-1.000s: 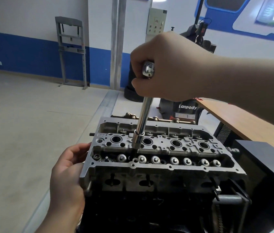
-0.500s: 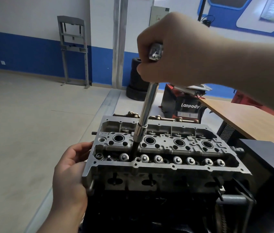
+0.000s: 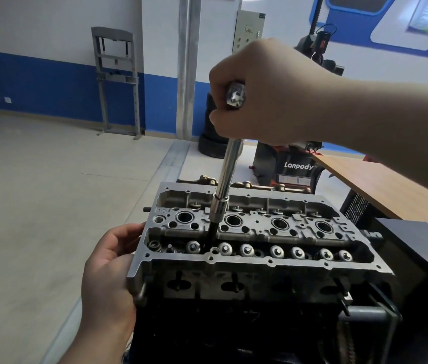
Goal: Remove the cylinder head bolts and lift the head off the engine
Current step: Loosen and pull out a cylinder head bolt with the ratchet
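1. Two bare hands are working at the head [image 3: 260, 261], which is sitting on top of the dark engine [image 3: 234, 332] in the lower middle of the view.
2. Right hand [image 3: 265, 98] is curling its fingers round the top of the wrench [image 3: 230, 164], gripping it from above with the chrome end showing between the fingers.
3. Wrench is standing nearly upright, leaning a little to the right at the top; its chrome shaft is running down into a socket [image 3: 219, 208], and a dark tip below that is reaching into the head's near-left part, between the first and second round bores.
4. Whether the tip is sitting on a bolt is hidden by the casting.
5. Left hand [image 3: 110, 269] is holding the head's left end, palm against the corner, fingers loosely bent along the side wall, pinching nothing.
6. Valve springs [image 3: 277, 251] are lying in a row along the near side of the head.
7. Behind, a wooden table [image 3: 381, 185] is standing at right, a machine marked "Lanpody" [image 3: 297, 166] beyond the engine, tyres [image 3: 210, 143] stacked beside it, and a grey frame [image 3: 115, 82] against the blue-and-white wall.
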{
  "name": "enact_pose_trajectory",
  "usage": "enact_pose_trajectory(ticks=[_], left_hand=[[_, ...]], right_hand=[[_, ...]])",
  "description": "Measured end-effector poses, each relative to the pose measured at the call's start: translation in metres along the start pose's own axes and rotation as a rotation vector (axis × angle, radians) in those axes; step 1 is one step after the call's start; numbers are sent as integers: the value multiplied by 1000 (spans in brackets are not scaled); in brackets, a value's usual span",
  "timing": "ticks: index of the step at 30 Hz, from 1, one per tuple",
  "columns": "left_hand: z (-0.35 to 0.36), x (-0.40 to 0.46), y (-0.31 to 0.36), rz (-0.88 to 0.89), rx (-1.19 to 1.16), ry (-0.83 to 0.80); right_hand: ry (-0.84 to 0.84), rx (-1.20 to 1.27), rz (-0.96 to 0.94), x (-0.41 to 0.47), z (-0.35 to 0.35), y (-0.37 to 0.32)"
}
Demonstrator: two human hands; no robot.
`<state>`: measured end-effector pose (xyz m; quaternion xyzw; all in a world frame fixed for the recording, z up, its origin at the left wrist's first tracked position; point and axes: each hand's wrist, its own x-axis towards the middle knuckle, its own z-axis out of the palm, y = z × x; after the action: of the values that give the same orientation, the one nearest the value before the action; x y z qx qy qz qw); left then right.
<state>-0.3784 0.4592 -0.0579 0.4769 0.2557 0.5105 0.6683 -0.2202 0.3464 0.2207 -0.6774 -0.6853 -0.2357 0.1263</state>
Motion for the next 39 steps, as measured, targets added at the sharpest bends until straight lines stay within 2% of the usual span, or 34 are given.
enact_pose_trajectory(ticks=[14, 22, 26, 29, 32, 33, 34, 36, 37, 39], left_hand=[[1, 2, 1, -5, -14, 17], [0, 1, 2, -17, -14, 20], [3, 0, 4, -29, -19, 30], [5, -2, 13, 7, 88, 90], [13, -3, 48, 285, 314, 189], [21, -6, 63, 383, 347, 140], [34, -8, 77, 428, 362, 16], [66, -10, 96, 315, 452, -306], [85, -12, 102, 239, 574, -426], [117, -8, 108, 230, 737, -507]], right_hand=[[-9, -52, -55, -2, 0, -3], [-107, 23, -240, 1, -5, 0], [-87, -34, -115, 12, 7, -2], [-114, -166, 107, 19, 17, 2], [-147, -250, 198, 14, 15, -3], [-151, -275, 205, 12, 14, -5], [-147, -288, 231, 10, 12, -10], [-130, -277, 283, 11, 10, -18], [-118, -278, 287, 13, 10, -21], [-82, -267, 307, 16, 12, -27]])
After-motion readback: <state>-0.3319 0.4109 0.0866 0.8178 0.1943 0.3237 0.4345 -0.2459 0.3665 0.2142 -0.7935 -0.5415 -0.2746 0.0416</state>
